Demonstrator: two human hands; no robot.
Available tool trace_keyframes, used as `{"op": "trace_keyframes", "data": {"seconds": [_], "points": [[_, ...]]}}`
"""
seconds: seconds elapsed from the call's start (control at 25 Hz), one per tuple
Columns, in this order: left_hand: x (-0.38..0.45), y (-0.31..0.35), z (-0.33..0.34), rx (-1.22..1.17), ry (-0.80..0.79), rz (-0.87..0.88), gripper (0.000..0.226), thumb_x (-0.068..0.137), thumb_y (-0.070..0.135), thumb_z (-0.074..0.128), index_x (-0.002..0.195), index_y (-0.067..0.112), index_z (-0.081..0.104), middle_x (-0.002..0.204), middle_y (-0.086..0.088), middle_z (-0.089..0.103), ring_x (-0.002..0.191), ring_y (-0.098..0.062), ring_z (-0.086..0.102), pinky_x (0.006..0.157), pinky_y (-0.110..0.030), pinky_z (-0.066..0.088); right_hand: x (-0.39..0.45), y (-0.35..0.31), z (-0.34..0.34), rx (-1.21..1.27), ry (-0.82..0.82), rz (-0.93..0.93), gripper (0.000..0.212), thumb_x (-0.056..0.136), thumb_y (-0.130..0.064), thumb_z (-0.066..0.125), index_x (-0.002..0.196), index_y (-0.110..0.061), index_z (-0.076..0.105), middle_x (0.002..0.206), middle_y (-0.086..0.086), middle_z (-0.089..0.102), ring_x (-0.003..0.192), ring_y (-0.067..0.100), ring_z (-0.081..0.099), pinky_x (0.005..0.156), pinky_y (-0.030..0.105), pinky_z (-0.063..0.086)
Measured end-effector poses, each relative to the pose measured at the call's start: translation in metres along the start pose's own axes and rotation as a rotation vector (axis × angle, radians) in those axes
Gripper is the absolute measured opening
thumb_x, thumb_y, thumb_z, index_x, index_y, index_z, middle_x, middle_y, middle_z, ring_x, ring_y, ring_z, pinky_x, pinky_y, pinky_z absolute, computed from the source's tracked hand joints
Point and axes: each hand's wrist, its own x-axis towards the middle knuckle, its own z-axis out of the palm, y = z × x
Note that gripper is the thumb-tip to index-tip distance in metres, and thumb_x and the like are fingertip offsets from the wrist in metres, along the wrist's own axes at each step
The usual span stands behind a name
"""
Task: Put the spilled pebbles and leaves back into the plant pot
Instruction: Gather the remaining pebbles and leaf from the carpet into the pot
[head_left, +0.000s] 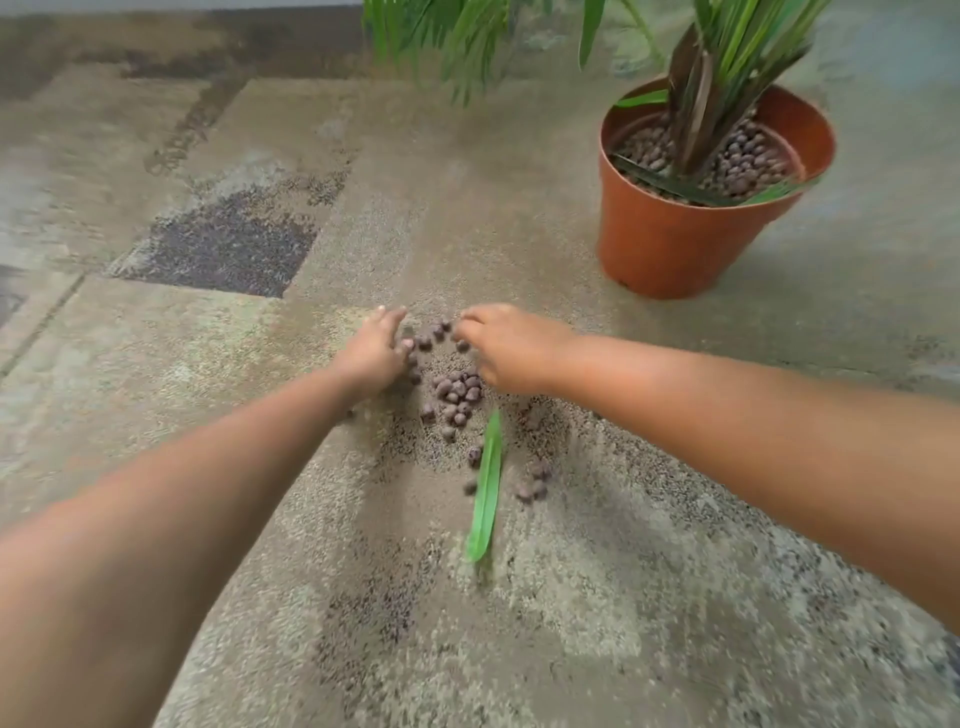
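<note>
Bare forearms reach to the spilled pebbles (457, 389) on the carpet (623, 597), beside a fallen leaf (485, 493). Left hand (371, 351) and right hand (506, 348) cup them, fingers loosely curled, gripping nothing. Scooping hastily could scatter pebbles short of the plant pot (670, 244).

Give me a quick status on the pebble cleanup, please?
Left hand and right hand down either side of the spilled pebbles, grip unclear. Leaf loose on the carpet. Pot upright, far right, path clear.
</note>
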Motion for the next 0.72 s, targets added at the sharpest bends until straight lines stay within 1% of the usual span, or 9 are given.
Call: {"op": "trace_keyframes", "data": {"seconds": [0.08, 0.12, 0.2, 0.24, 0.32, 0.44, 0.6, 0.68, 0.72], "points": [[-0.009, 0.006, 0.024, 0.054, 0.073, 0.038, 0.048, 0.093, 0.020, 0.041, 0.140, 0.018, 0.031, 0.150, -0.004, 0.025, 0.138, -0.023, 0.022, 0.113, -0.045, 0.020, -0.004, 0.004, 0.016, 0.038, -0.045, 0.058, 0.050, 0.089, -0.012, 0.052, 0.137, -0.018, 0.037, 0.140, 0.004, 0.041, 0.127, 0.022, 0.039, 0.095, 0.031, 0.044], [-0.012, 0.008, 0.034, 0.091, 0.143, 0.074, 0.046, 0.093, 0.022, 0.042, 0.138, 0.017, 0.034, 0.146, -0.005, 0.033, 0.135, -0.022, 0.027, 0.112, -0.043, 0.022, -0.008, 0.006, 0.024, 0.058, -0.073, 0.090, 0.053, 0.091, -0.020, 0.052, 0.140, -0.018, 0.033, 0.146, 0.006, 0.034, 0.133, 0.024, 0.032, 0.102, 0.035, 0.036], [-0.016, 0.011, 0.049, 0.091, 0.290, 0.126, 0.041, 0.091, 0.019, 0.045, 0.132, 0.015, 0.042, 0.135, -0.004, 0.047, 0.128, -0.020, 0.036, 0.108, -0.037, 0.028, -0.021, 0.009, 0.039, 0.087, -0.085, 0.110, 0.054, 0.093, -0.028, 0.048, 0.142, -0.017, 0.028, 0.153, 0.006, 0.020, 0.140, 0.026, 0.014, 0.111, 0.039, 0.017], [-0.017, 0.012, 0.052, 0.064, 0.348, 0.132, 0.038, 0.091, 0.016, 0.046, 0.128, 0.014, 0.046, 0.130, -0.003, 0.051, 0.124, -0.020, 0.038, 0.104, -0.035, 0.030, -0.027, 0.009, 0.044, 0.100, -0.062, 0.103, 0.052, 0.094, -0.026, 0.047, 0.142, -0.018, 0.028, 0.153, 0.005, 0.018, 0.141, 0.025, 0.012, 0.111, 0.039, 0.015], [-0.020, 0.014, 0.056, -0.009, 0.419, 0.127, 0.029, 0.089, 0.009, 0.047, 0.116, 0.015, 0.056, 0.120, -0.001, 0.056, 0.115, -0.019, 0.043, 0.093, -0.030, 0.034, -0.038, 0.008, 0.050, 0.111, 0.021, 0.073, 0.047, 0.094, -0.018, 0.046, 0.139, -0.019, 0.034, 0.150, 0.003, 0.028, 0.139, 0.023, 0.022, 0.109, 0.038, 0.023], [-0.031, 0.016, 0.058, -0.077, 0.421, 0.138, 0.023, 0.087, 0.004, 0.048, 0.100, 0.016, 0.063, 0.107, 0.001, 0.057, 0.101, -0.015, 0.047, 0.082, -0.025, 0.035, -0.049, 0.002, 0.046, 0.115, 0.109, 0.007, 0.044, 0.090, -0.010, 0.051, 0.132, -0.020, 0.045, 0.133, 0.003, 0.050, 0.121, 0.021, 0.046, 0.094, 0.032, 0.045], [-0.042, 0.018, 0.054, -0.120, 0.380, 0.136, 0.020, 0.086, 0.003, 0.053, 0.095, 0.015, 0.066, 0.102, 0.004, 0.052, 0.092, -0.013, 0.050, 0.076, -0.022, 0.037, -0.046, -0.010, 0.040, 0.056, 0.090, -0.021, 0.045, 0.086, 0.002, 0.050, 0.127, -0.018, 0.051, 0.117, 0.007, 0.056, 0.108, 0.024, 0.049, 0.081, 0.036, 0.049], [-0.045, 0.024, 0.048, -0.102, 0.325, 0.118, 0.021, 0.085, 0.004, 0.055, 0.098, 0.015, 0.066, 0.108, -0.001, 0.054, 0.090, -0.011, 0.048, 0.076, -0.022, 0.037, -0.045, -0.014, 0.037, 0.032, 0.087, -0.033, 0.037, 0.086, 0.001, 0.048, 0.119, -0.014, 0.055, 0.106, 0.008, 0.058, 0.099, 0.026, 0.053, 0.073, 0.034, 0.048], [-0.047, 0.027, 0.045, -0.108, 0.298, 0.091, 0.021, 0.085, 0.004, 0.055, 0.098, 0.016, 0.066, 0.111, -0.003, 0.055, 0.089, -0.012, 0.049, 0.076, -0.023, 0.039, -0.045, -0.015, 0.035, 0.056, 0.087, -0.034, 0.033, 0.086, -0.001, 0.049, 0.116, -0.013, 0.057, 0.103, 0.009, 0.060, 0.095, 0.026, 0.055, 0.073, 0.035, 0.049]]}}
